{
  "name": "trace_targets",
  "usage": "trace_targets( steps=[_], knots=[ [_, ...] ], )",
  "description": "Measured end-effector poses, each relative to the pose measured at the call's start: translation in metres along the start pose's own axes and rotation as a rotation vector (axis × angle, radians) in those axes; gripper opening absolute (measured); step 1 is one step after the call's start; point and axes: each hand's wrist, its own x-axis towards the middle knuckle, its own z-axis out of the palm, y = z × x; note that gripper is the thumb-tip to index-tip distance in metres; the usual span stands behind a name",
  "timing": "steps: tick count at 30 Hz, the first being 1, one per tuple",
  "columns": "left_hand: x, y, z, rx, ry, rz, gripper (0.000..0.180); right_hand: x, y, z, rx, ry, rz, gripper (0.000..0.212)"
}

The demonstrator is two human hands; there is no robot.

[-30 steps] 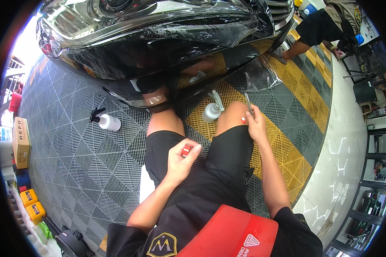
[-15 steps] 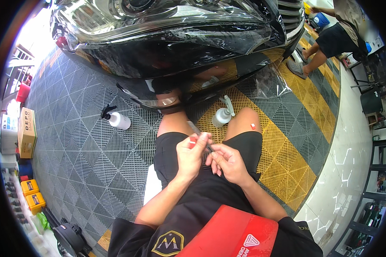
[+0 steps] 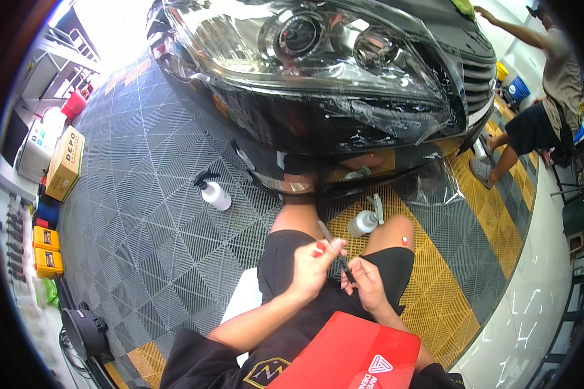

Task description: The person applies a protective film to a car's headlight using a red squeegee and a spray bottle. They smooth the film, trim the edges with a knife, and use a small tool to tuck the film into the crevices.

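Above my lap, both hands are on a slim cutter knife (image 3: 345, 266), black at its near end and silvery at its far tip (image 3: 324, 229). My left hand (image 3: 315, 267) is closed around its middle, thumb on top. A small red-and-white piece (image 3: 319, 249) shows at the left fingers; whether it is held or stuck there I cannot tell. My right hand (image 3: 368, 283) pinches the black end with thumb and fingers. Ahead stands a black car's front, its headlight (image 3: 298, 35) and bumper (image 3: 344, 120) partly covered by wet clear film (image 3: 428, 126).
A black-topped spray bottle (image 3: 215, 196) stands left on the tiled floor; another spray bottle (image 3: 363, 223) is between my legs. A similar red-and-white piece (image 3: 405, 240) sits on my right knee. Loose clear film (image 3: 441, 185) hangs under the bumper. Another person (image 3: 558, 78) stands far right.
My view has tilted up, showing more of the headlight and hood. Both hands stay on the cutter knife, whose black end now shows more clearly. The other person's arm is seen reaching toward the hood.
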Motion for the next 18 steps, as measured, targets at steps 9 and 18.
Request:
trace_targets(
  steps=[9,18],
  knots=[
    [0.006,-0.017,-0.001,-0.095,0.039,-0.108,0.024,0.008,0.008,0.01,-0.309,0.044,-0.086,0.028],
    [0.018,0.001,-0.008,-0.093,0.214,-0.048,0.023,-0.01,0.021,-0.011,-0.036,-0.065,0.117,0.019]
  ],
)
